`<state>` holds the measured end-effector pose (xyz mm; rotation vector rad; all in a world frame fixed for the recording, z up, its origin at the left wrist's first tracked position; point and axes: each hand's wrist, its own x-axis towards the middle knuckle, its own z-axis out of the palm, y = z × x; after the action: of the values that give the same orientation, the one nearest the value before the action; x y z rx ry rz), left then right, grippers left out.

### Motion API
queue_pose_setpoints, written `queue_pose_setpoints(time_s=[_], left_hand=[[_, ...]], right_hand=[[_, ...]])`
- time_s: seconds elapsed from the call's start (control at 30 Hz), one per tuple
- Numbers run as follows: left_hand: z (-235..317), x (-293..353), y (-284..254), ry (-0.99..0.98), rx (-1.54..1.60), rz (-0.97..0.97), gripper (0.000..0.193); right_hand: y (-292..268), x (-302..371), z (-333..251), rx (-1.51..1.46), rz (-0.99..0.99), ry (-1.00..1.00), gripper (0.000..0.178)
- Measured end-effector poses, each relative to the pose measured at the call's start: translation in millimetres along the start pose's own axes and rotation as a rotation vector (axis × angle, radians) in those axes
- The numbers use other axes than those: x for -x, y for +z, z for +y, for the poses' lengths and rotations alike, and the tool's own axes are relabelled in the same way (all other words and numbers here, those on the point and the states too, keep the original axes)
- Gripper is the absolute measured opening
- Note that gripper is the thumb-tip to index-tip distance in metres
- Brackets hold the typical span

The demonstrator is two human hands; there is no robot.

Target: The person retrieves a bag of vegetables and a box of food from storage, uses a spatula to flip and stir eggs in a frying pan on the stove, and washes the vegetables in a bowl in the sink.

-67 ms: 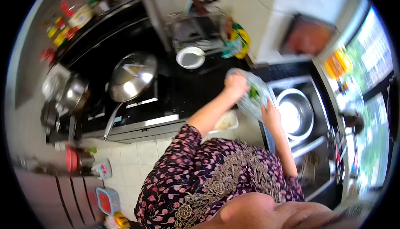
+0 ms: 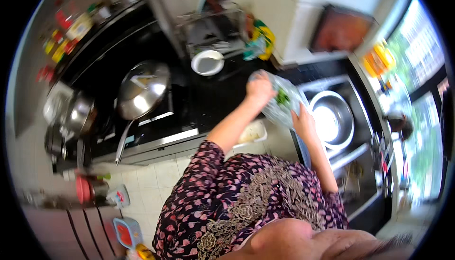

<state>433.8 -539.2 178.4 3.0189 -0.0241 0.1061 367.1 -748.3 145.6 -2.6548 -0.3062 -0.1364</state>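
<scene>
Head view: the step in hand appears to be handling a clear, crinkled plastic bag (image 2: pixel 276 114) with green leaves (image 2: pixel 283 98) inside; the next move seems to call for careful support of its soft film. Right of the frame's centre, the bag sits between the hands: the left hand (image 2: pixel 259 91) grips its upper-left edge; the right hand (image 2: pixel 304 121) touches its lower-right side, finger closure unclear, near a round, shiny steel bowl (image 2: pixel 348 120).
</scene>
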Motion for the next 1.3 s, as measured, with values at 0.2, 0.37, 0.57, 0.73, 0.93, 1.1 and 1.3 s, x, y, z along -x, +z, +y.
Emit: queue_pose_setpoints(time_s=[0.2,0.37,0.57,0.73,0.93,1.1,1.3], left_hand=[[-1.6,16.9,-13.1,-0.069,0.039,-0.092,0.117],[-3.8,10.9,1.3,-0.074,0.136,-0.187,0.079],[-13.5,5.0,17.9,-0.006,0.834,0.023,0.055],[-21.3,12.8,20.6,-0.44,1.609,-0.104,0.053],[-45.8,-11.5,39.1,-0.695,2.118,-0.153,0.056],[-66.5,-45.4,43.2,-0.459,2.211,-0.175,0.057],[-68.7,-49.2,42.1,-0.269,2.138,-0.24,0.055]], right_hand=[[-22.3,1.1,-9.2,0.019,0.042,0.042,0.076],[-37.6,-14.9,-24.4,0.194,-0.156,0.116,0.076],[-17.1,-20.8,-30.9,0.143,-0.067,-0.159,0.043],[-12.5,-5.7,-7.9,0.122,-0.482,-0.026,0.055],[-18.1,-20.5,7.1,0.141,-0.475,-0.002,0.056],[-29.0,-24.2,10.8,-0.043,0.068,-0.136,0.069],[-55.5,-37.8,-13.6,-0.372,0.089,-0.042,0.057]])
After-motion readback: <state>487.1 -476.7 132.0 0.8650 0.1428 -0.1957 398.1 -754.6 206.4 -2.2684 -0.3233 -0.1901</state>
